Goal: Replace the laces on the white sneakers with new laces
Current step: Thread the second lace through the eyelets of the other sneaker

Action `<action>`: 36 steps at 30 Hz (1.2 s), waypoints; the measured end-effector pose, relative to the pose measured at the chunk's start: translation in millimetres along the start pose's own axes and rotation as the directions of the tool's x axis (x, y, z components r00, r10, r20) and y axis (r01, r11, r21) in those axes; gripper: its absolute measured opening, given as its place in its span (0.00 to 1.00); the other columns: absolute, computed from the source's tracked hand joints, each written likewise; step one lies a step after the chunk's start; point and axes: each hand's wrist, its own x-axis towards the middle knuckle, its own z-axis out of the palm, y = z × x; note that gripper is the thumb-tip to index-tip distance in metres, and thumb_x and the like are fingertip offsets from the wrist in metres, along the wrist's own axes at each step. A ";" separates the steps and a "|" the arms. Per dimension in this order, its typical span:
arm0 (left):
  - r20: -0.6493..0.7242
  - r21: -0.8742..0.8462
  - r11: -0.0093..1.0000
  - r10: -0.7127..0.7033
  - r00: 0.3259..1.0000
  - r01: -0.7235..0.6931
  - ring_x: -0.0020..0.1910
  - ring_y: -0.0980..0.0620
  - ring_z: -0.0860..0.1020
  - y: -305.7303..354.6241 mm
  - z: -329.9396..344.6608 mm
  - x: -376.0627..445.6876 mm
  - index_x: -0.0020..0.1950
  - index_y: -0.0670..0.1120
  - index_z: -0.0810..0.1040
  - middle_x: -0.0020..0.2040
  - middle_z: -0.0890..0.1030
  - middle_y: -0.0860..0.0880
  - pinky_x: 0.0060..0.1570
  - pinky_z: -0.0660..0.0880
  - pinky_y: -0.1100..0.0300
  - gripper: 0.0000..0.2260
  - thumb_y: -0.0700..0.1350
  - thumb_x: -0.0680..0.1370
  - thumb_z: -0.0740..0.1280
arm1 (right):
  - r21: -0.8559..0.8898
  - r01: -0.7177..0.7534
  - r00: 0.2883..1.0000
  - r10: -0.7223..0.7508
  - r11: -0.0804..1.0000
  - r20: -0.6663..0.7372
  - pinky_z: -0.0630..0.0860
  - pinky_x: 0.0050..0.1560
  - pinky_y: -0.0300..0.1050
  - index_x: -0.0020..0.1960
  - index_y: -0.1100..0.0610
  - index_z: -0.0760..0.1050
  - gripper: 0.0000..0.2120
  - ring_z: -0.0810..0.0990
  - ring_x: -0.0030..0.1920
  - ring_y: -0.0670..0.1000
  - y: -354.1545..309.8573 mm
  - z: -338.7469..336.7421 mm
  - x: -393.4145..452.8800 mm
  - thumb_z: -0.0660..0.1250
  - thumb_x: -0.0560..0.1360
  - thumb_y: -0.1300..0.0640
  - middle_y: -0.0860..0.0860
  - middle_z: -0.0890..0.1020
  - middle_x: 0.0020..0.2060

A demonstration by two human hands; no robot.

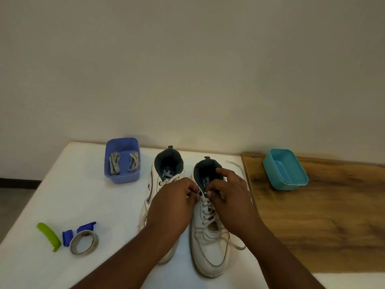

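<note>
Two white sneakers stand side by side on the white table, toes toward me. The right sneaker [209, 243] carries a loosened white lace [210, 215], and one lace end trails over its toe. My left hand [173, 203] and my right hand [229, 192] meet at its top eyelets, each pinching the lace near the tongue. My left forearm covers much of the left sneaker [166, 172], whose lace is still threaded. Grey new laces [123, 163] lie bundled in a purple-blue box [123, 178] at the back left.
An empty teal tub [285, 170] stands on a wooden board [323, 226] at the right. A tape roll [84, 243], blue clips [67, 236] and a green clip [49, 236] lie at the front left. A wall runs behind the table.
</note>
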 end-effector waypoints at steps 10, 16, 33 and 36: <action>-0.012 0.065 0.996 0.053 0.998 -0.053 0.40 0.62 0.76 1.2 -2.1 1.9 0.50 0.56 0.81 0.41 0.80 0.59 0.40 0.66 0.73 0.03 0.52 0.80 0.68 | 0.121 -0.005 0.999 0.000 0.993 0.034 0.63 0.74 0.55 0.55 0.42 0.83 0.07 0.63 0.74 0.49 6.4 8.4 1.3 0.68 0.81 0.51 0.43 0.69 0.73; -0.118 -0.039 0.998 0.039 0.992 -0.044 0.41 0.60 0.78 6.1 -6.3 -0.5 0.47 0.52 0.70 0.43 0.78 0.57 0.43 0.73 0.64 0.06 0.46 0.84 0.59 | -0.006 0.011 0.999 -0.011 1.000 0.047 0.61 0.76 0.61 0.68 0.41 0.76 0.19 0.60 0.77 0.49 10.5 -7.3 -6.4 0.66 0.79 0.39 0.43 0.65 0.77; 0.202 0.348 0.929 0.057 0.978 -0.126 0.63 0.55 0.75 -2.2 -5.6 3.7 0.72 0.51 0.73 0.66 0.77 0.51 0.65 0.66 0.62 0.18 0.53 0.83 0.61 | -0.049 0.056 0.986 -0.047 0.997 0.159 0.57 0.78 0.53 0.71 0.42 0.70 0.33 0.60 0.76 0.47 8.3 -14.3 -11.8 0.70 0.71 0.30 0.45 0.63 0.77; -0.030 0.090 0.995 0.056 0.998 -0.053 0.47 0.61 0.79 4.7 -15.0 9.8 0.61 0.52 0.80 0.51 0.83 0.54 0.48 0.73 0.66 0.12 0.53 0.84 0.60 | -0.013 0.047 0.984 -0.044 0.999 0.174 0.61 0.75 0.50 0.71 0.40 0.69 0.34 0.61 0.76 0.48 13.8 -16.8 -13.0 0.70 0.70 0.29 0.43 0.61 0.78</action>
